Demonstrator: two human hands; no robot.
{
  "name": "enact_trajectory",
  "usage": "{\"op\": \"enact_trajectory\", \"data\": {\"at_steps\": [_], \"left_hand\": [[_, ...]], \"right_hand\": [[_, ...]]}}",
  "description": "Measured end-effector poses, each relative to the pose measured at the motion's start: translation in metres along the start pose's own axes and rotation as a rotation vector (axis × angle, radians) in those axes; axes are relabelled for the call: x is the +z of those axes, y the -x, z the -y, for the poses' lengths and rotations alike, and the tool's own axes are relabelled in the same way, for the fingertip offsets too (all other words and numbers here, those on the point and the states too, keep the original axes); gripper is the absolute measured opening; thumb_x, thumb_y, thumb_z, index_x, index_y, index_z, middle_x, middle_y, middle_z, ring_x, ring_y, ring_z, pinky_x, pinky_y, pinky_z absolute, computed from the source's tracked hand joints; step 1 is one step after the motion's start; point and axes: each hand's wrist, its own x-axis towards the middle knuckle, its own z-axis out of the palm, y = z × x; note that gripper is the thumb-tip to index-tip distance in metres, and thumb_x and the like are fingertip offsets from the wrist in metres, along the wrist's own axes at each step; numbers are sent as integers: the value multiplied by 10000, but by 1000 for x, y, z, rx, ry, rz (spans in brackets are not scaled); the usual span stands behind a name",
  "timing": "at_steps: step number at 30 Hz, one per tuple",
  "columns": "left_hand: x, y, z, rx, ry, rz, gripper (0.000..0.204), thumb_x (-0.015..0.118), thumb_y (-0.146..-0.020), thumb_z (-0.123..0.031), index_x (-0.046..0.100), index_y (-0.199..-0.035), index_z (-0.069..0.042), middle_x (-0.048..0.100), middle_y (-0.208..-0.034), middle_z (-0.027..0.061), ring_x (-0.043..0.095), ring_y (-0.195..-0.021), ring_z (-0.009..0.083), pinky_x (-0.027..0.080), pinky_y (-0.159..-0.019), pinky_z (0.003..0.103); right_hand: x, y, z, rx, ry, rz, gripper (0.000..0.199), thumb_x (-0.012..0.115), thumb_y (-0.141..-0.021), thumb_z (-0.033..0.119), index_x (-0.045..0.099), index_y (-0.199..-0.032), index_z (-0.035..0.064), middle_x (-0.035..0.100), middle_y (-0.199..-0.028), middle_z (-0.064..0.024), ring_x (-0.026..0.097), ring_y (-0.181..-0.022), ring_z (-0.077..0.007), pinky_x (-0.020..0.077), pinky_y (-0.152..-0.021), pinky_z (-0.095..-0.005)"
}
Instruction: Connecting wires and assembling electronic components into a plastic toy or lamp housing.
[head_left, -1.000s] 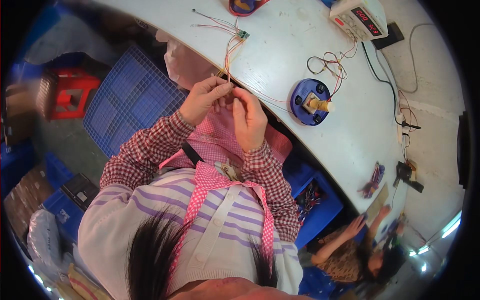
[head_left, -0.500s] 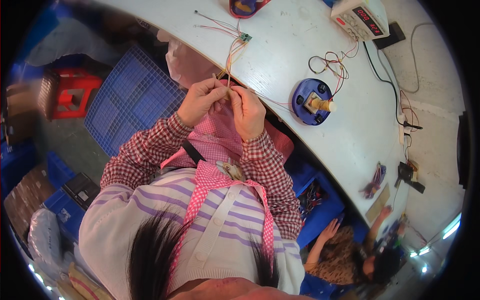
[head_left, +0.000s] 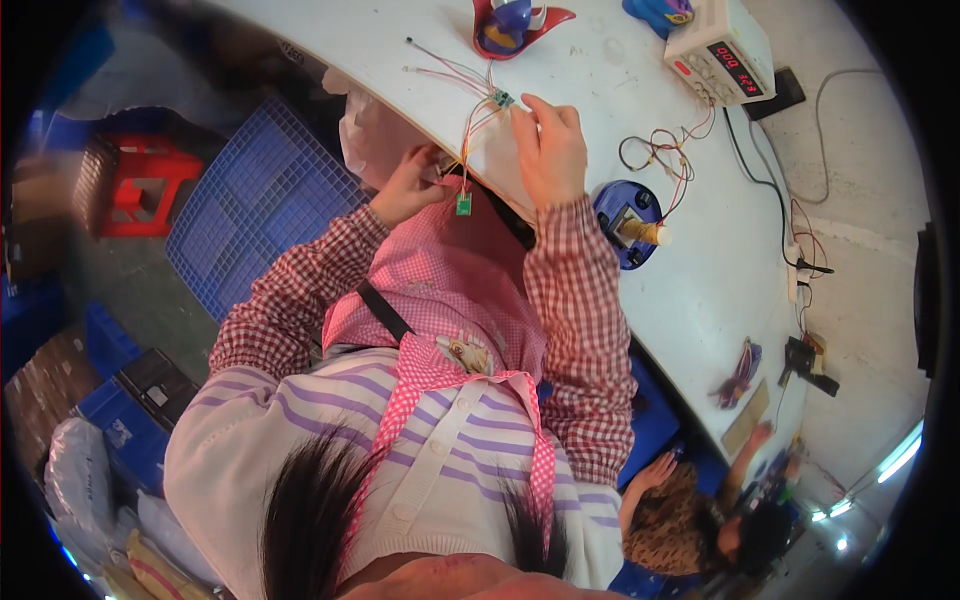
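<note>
At the near table edge, my left hand (head_left: 405,187) is closed, its fingertips pinching thin wires (head_left: 467,135). A small green board (head_left: 464,204) hangs from these wires below the edge, over the pink checked apron. The wires run up to a second green circuit board (head_left: 503,98) lying on the white table, with loose red and dark leads fanning out to its left. My right hand (head_left: 552,155) hovers over the table just right of that circuit board, fingers bent and a little apart, with nothing visible in them. Whether its fingertips touch the board I cannot tell.
To the right stand a round blue base (head_left: 628,222) with a yellowish post and a power supply (head_left: 718,55) with wires. A red and purple item (head_left: 507,28) sits at the far edge. A co-worker's hand (head_left: 657,470) shows lower right. A blue crate (head_left: 270,205) is left.
My hands have parted: the right moved up and right toward the circuit board, the left stayed by the edge. The small green board now shows, hanging from the wires.
</note>
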Motion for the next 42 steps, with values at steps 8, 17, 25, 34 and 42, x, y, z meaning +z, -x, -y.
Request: {"op": "enact_trajectory", "data": {"at_steps": [8, 17, 25, 34, 42], "left_hand": [[-8, 14, -20, -433, 937, 177, 445, 557, -824, -59, 407, -1231, 40, 524, -1028, 149, 579, -875, 211, 498, -766, 287], [-15, 20, -24, -556, 1127, 139, 259, 539, -897, -89, 486, -1132, 7, 562, -970, 112, 578, -837, 169, 479, -738, 255], [-19, 25, -29, -548, 1052, 83, 172, 555, -900, -99, 532, -1039, -1, 588, -869, 80, 582, -753, 140, 479, -657, 220], [-30, 36, -52, -525, 1011, 43, 240, 595, -873, -96, 552, -1090, -4, 598, -873, 71, 566, -730, 120, 472, -640, 209], [-27, 33, -69, -551, 1028, 157, 260, 567, -880, -66, 536, -1127, 7, 594, -889, 77, 567, -738, 110, 472, -632, 194]], "right_hand": [[25, -50, -23, 309, 183, 300, 247, 618, -833, 250, 632, -910, 16, 617, -765, -78, 555, -676, -174, 456, -628, -270], [21, -59, -33, 363, 117, 503, 317, 620, -819, 385, 622, -828, 68, 638, -746, -53, 597, -695, -217, 471, -657, -318], [18, -57, -29, 372, 102, 470, 305, 649, -811, 317, 628, -860, 17, 614, -741, -61, 550, -665, -174, 455, -643, -269], [22, -52, -39, 333, 113, 434, 302, 607, -822, 355, 629, -863, 57, 638, -771, -61, 591, -705, -204, 467, -660, -307], [-23, 5, -1, 344, -564, 92, 198, 628, -807, 185, 603, -897, 11, 608, -777, -64, 532, -678, -137, 442, -624, -252]]}}
